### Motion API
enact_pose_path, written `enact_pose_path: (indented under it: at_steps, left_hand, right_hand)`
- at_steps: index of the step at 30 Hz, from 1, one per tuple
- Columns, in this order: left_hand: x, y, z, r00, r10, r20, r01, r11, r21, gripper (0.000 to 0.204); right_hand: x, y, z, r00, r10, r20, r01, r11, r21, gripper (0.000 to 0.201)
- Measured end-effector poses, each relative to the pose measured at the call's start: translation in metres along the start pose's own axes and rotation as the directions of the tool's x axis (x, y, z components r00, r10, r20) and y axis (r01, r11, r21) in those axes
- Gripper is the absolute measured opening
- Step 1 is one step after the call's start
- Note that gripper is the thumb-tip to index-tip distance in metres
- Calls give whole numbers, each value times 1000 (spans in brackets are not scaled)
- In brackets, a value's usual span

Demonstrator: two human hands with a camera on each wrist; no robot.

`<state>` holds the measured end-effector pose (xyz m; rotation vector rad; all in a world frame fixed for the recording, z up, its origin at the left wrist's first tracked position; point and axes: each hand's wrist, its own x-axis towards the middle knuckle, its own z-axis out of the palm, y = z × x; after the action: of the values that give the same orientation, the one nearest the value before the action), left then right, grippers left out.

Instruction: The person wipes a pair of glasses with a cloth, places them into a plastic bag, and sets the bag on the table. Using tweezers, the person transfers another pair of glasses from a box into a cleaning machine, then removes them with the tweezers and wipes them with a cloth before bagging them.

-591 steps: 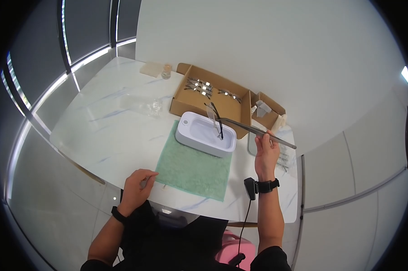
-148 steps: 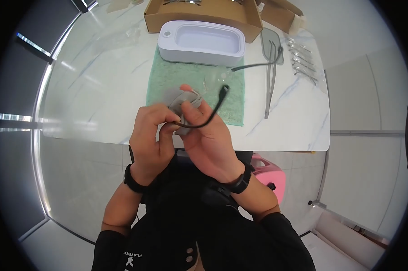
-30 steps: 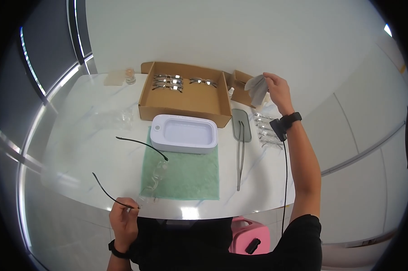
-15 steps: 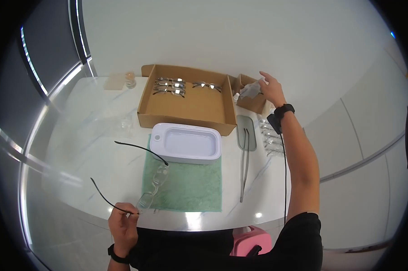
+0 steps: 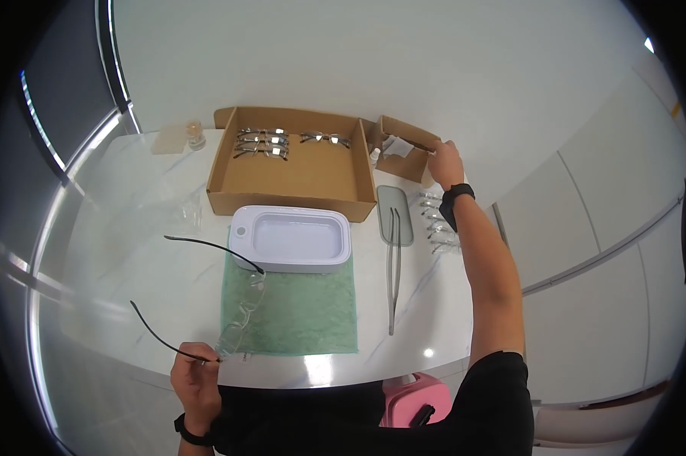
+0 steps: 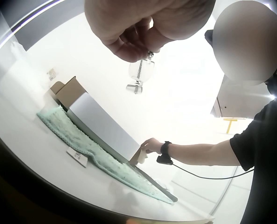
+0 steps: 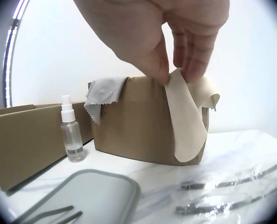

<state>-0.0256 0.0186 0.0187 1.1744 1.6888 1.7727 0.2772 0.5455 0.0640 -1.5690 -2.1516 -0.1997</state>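
Observation:
My left hand point(image 5: 195, 380) holds a pair of rimless eyeglasses point(image 5: 237, 333) near one hinge, beyond the table's front edge. Both dark temples stick out to the left, and the clear lenses overlap the green towel point(image 5: 305, 319) in the head view. At the back right, my right hand point(image 5: 447, 163) pinches a beige cloth point(image 7: 187, 126) between thumb and fingers. That cloth hangs over the front wall of a small cardboard box point(image 7: 133, 121). A grey cloth point(image 7: 105, 92) with a zigzag edge drapes over the same box's left corner.
A white cleaning tub point(image 5: 294, 267) stands on the towel. Behind it, a large cardboard box point(image 5: 297, 178) holds several eyeglasses. Tweezers point(image 5: 394, 281) lie partly on a grey tray point(image 5: 404, 201). Bagged eyeglasses point(image 5: 440, 228) and a spray bottle point(image 7: 72, 140) sit nearby.
Long tweezers held the eyeglasses earliest; later both hands held them with a grey cloth. My right hand has since left that cloth at the small box and taken hold of the beige one.

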Motion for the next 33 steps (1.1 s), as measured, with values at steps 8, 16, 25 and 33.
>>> enact_pose_path:
  at_steps: [8,16,25,33]
  left_hand:
    - [-6,1,-1,1000,-19,-22,18,999,-42,5]
    - [-5,12,5,988,-104,110,126,969,-214,4]
    - [-15,11,12,962,-126,240,205,918,-339,12]
    - [-21,14,2,955,-141,259,227,912,-341,10]
  right_hand:
    - [-10,-3,-43,921,-45,-388,149,959,242,21]
    - [-155,-96,-176,977,-56,206,-194,167,967,21]
    - [-306,-211,-159,840,-368,398,-521,-345,780,13]
    - [-325,-244,-133,810,-403,425,-547,-259,796,16]
